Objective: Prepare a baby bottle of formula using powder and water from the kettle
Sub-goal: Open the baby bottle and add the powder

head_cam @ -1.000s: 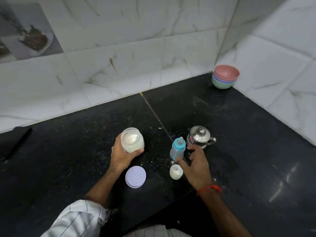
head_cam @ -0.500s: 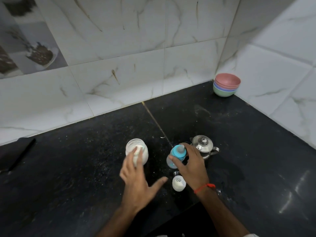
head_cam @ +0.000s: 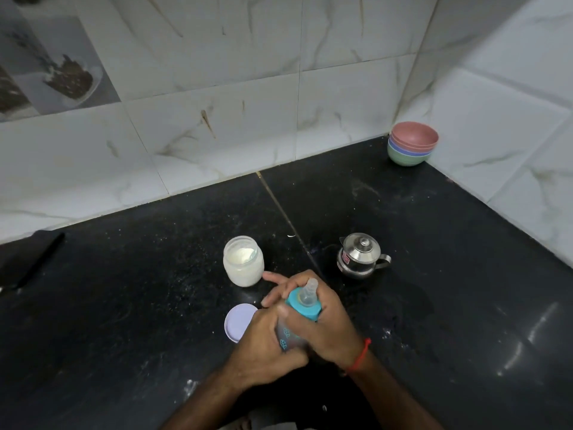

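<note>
You've got the baby bottle (head_cam: 297,318) held up over the near middle of the black countertop (head_cam: 124,305), both hands on it. Your left hand (head_cam: 263,346) grips the clear body, fingers closed round it, and your right hand (head_cam: 328,327) is curled around the teal collar side. The nipple points away from you, tilted. The open powder jar (head_cam: 243,262) stands just beyond your hands, and its lilac lid (head_cam: 237,322) lies flat by your left hand. The steel kettle (head_cam: 359,256) stands right of the seam, and the stacked bowls (head_cam: 412,147) are in the far right corner.
</note>
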`<act>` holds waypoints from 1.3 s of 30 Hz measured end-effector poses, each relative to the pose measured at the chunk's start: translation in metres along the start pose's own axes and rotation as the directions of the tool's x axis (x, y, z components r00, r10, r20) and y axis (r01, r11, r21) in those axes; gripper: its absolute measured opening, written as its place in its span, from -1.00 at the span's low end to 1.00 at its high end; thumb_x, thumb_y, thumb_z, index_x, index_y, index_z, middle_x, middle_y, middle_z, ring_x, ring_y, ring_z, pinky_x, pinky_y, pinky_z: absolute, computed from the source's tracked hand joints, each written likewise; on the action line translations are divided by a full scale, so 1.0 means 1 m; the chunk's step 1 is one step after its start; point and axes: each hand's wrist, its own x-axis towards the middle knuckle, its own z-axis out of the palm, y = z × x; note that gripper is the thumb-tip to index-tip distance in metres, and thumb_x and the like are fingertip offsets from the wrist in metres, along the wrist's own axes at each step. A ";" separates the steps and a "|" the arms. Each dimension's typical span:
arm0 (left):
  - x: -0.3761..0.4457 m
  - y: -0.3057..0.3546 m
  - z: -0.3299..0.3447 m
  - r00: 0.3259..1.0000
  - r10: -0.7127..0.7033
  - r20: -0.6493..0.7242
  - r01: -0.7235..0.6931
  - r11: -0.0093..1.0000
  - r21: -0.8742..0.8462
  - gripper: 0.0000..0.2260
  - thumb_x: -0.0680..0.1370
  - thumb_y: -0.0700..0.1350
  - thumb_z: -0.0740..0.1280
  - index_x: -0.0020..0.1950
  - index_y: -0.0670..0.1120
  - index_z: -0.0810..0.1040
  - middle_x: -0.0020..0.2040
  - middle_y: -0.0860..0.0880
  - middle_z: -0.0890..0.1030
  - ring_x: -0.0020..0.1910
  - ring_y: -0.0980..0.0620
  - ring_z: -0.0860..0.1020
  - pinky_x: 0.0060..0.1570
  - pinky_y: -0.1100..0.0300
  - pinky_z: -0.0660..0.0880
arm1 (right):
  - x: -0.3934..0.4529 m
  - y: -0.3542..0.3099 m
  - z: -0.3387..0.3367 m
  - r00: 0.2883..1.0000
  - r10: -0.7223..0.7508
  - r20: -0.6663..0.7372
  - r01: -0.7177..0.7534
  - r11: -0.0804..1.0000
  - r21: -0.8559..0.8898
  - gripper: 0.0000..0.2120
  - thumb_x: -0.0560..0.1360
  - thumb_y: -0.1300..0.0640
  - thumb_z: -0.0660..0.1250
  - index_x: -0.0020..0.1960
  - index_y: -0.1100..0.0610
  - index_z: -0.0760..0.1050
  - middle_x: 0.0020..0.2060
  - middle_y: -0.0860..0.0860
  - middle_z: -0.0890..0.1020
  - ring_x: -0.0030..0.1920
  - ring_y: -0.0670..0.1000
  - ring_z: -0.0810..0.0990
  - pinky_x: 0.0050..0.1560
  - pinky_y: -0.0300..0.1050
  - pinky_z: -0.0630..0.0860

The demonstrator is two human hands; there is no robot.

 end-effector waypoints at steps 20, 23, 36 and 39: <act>-0.007 0.012 0.003 0.991 -0.099 -0.086 0.101 0.995 0.018 -0.64 0.38 -0.12 0.56 0.09 0.08 0.52 -0.10 0.14 0.66 -0.16 0.11 0.63 -0.16 0.14 0.60 | -0.010 -0.012 -0.059 0.930 0.141 -0.340 -0.155 0.988 -0.016 -0.46 0.39 0.09 0.62 0.22 0.15 0.41 0.06 0.13 0.72 0.11 0.11 0.70 0.26 0.01 0.61; -0.016 0.004 -0.004 0.980 -0.129 -0.149 0.135 0.990 0.032 -0.66 0.40 -0.09 0.56 0.08 0.06 0.52 -0.07 0.12 0.64 -0.12 0.06 0.62 -0.14 0.19 0.57 | -0.024 0.037 -0.090 0.923 0.163 -0.349 -0.363 0.671 -0.646 -0.61 0.39 0.04 0.61 0.08 0.03 0.48 -0.02 -0.02 0.64 -0.03 -0.05 0.61 0.00 -0.28 0.49; -0.039 -0.004 -0.008 0.964 -0.200 -0.178 0.207 0.978 0.023 -0.64 0.35 0.14 0.51 0.08 0.14 0.51 -0.05 0.14 0.64 -0.06 0.03 0.64 -0.10 0.21 0.61 | -0.038 0.101 -0.105 0.895 0.174 -0.411 -0.445 0.405 -0.799 -0.32 0.51 -0.06 0.44 0.55 -0.03 0.28 0.41 0.03 0.34 0.33 0.08 0.32 0.31 0.05 0.30; -0.037 -0.007 -0.010 0.955 -0.206 -0.214 0.215 0.976 0.021 -0.63 0.36 0.15 0.52 0.10 0.14 0.51 0.00 0.15 0.61 0.01 0.05 0.63 -0.05 0.22 0.59 | -0.048 0.088 -0.089 0.940 -0.050 -0.336 -0.275 0.469 -0.839 -0.38 0.49 -0.14 0.35 0.51 -0.03 0.34 0.36 -0.03 0.37 0.25 -0.03 0.30 0.24 -0.03 0.30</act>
